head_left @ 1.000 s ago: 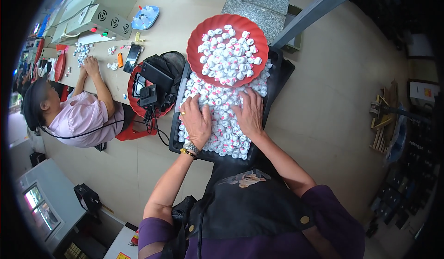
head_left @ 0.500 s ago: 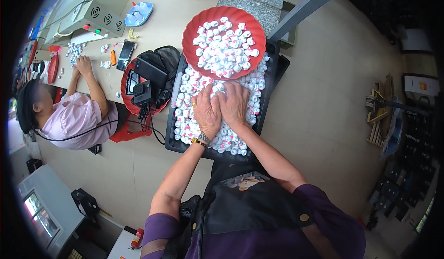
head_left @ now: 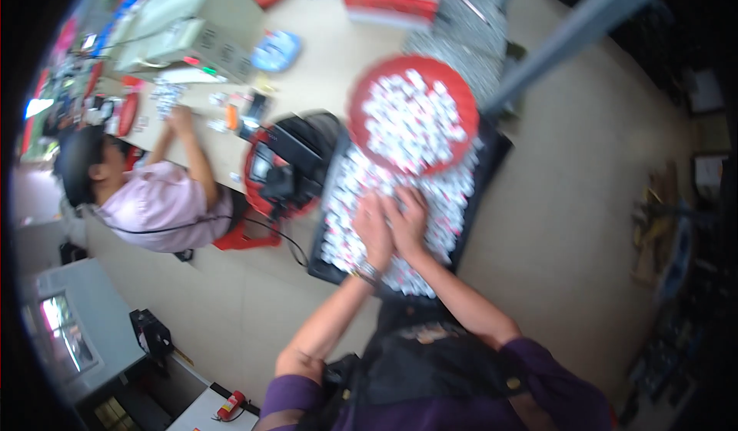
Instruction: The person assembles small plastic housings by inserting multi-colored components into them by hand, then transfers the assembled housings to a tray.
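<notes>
A black tray holds several small white and red pieces. My left hand and my right hand lie side by side, palms down, on the pieces in the middle of the tray. Their fingers press together into the heap; the picture is too blurred to show whether they grip any. A round red bowl full of the same white pieces rests over the tray's far end, just beyond my fingertips. A watch sits on my left wrist.
Left of the tray stands a black and red bag. A person in a pink shirt works at the long table on the left, among small parts and a beige machine. A grey post rises at right.
My two hands have drawn together from apart to side by side on the pieces. The view has shifted and blurred, and the tray now sits further right in it.
</notes>
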Tool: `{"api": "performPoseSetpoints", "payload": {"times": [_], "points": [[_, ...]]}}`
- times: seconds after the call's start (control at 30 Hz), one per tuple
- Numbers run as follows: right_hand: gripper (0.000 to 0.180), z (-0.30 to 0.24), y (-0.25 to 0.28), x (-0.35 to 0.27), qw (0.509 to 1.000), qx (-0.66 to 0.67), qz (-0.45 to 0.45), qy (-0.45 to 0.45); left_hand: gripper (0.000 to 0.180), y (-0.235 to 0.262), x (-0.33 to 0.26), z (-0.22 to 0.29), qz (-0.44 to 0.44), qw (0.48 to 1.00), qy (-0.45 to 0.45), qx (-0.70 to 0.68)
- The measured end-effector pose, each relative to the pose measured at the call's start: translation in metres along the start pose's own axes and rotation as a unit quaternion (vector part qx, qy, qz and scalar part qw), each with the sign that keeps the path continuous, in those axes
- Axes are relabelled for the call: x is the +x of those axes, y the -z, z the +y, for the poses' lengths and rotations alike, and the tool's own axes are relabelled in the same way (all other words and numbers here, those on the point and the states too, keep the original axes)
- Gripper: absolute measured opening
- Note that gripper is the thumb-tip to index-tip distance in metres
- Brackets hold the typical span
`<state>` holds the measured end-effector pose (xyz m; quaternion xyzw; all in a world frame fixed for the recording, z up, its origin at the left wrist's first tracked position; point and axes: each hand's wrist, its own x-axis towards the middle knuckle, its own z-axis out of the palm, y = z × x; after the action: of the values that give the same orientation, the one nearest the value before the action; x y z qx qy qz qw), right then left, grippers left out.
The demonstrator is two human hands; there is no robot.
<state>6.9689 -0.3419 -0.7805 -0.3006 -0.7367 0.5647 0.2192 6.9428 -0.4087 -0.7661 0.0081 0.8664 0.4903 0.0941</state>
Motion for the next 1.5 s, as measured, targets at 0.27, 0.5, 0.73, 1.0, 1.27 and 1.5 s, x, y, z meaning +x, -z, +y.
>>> {"api": "performPoseSetpoints", "payload": {"times": [0.27,0.5,0.73,1.0,1.27,1.5], "points": [[0.023,-0.048,0.027,0.042,0.996,0.062,0.042,0.054,0.021,-0.008,0.018,0.070,0.003,0.975,0.009,-0.221],[0.024,-0.032,0.035,0.122,0.998,0.011,0.022,0.050,0.034,-0.064,0.089,0.072,-0.024,0.980,-0.082,-0.179],[0.026,-0.018,0.077,0.156,0.966,-0.121,-0.089,0.211,0.035,-0.049,0.137,0.059,-0.029,0.981,-0.015,-0.191],[0.045,0.065,0.122,0.137,0.962,-0.065,-0.126,-0.234,0.030,-0.004,0.069,0.097,0.025,0.981,0.099,-0.162],[0.043,0.092,0.101,0.130,0.899,0.228,-0.200,-0.316,0.012,-0.001,-0.044,0.103,0.020,0.990,0.055,-0.128],[0.044,0.070,0.158,0.092,0.852,0.327,-0.251,-0.323,0.015,-0.030,-0.134,0.138,0.033,0.989,-0.024,-0.143]]}}
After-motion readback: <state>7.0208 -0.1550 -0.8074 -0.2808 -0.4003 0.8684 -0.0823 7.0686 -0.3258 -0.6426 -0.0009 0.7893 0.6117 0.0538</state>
